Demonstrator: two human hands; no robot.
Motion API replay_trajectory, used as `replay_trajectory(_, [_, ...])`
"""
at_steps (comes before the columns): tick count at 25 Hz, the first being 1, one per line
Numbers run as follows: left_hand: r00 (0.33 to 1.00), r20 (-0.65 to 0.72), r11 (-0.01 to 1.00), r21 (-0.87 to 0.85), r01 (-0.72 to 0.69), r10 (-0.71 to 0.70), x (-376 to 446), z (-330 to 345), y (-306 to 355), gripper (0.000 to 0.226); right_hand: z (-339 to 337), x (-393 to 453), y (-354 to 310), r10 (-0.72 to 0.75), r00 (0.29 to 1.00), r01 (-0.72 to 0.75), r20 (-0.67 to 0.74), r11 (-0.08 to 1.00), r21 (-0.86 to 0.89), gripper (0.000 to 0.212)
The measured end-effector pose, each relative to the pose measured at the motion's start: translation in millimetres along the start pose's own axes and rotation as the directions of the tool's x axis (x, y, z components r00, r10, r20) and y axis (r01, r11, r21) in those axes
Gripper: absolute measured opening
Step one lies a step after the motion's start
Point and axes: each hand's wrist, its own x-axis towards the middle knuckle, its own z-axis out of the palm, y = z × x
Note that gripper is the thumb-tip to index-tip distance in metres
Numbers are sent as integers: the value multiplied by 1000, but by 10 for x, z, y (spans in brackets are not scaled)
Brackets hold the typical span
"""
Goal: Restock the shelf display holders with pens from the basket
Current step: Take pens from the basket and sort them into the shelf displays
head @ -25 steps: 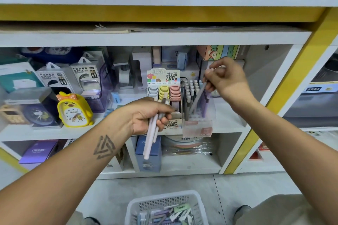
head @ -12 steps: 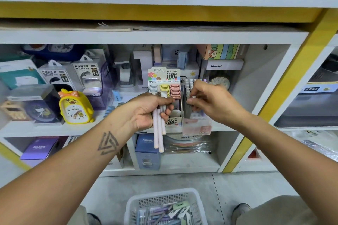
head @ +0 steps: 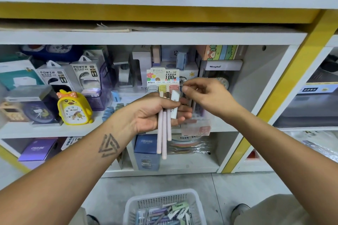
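Pens [head: 163, 131] sit bunched in our left hand [head: 157, 113], gripped upright before the shelf's front edge. Our right hand [head: 204, 95] hovers pinched, empty as far as we can tell; best draw one pen cleanly, then seat it upright in the holder [head: 196, 113].

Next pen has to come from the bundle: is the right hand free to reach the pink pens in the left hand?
Probably yes: the right hand hovers beside the pink pens in the left hand, with nothing between.
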Motion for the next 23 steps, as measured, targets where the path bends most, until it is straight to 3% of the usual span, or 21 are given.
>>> replay_trajectory(4, [993, 117, 999, 51, -18, 12, 1, 74, -19, 24, 43, 26, -78, 113, 986, -142, 125, 959, 247, 15])
replay_trajectory(9, [993, 115, 996, -84, 25, -15, 29, 36, 20, 27, -147, 74, -6, 191, 981, -171, 23, 814, 554, 16])
replay_trajectory(14, [986, -167, 1000, 0, 6, -6, -18, -122, 106, 18, -91, 102, -95, 124, 992, -125, 33, 874, 469, 13])
replay_trajectory(18, [894, -430, 992, 41, -122, 128, -181, -389, 265, 16, 160, 209, -255, 66, 997, -81, 47, 881, 467, 11])
replay_trajectory(23, [811, -548, 967, -17, -256, 205, -528, -847, 409, 16, 618, 336, -378, -18, 990, -44, 143, 907, 418, 10])
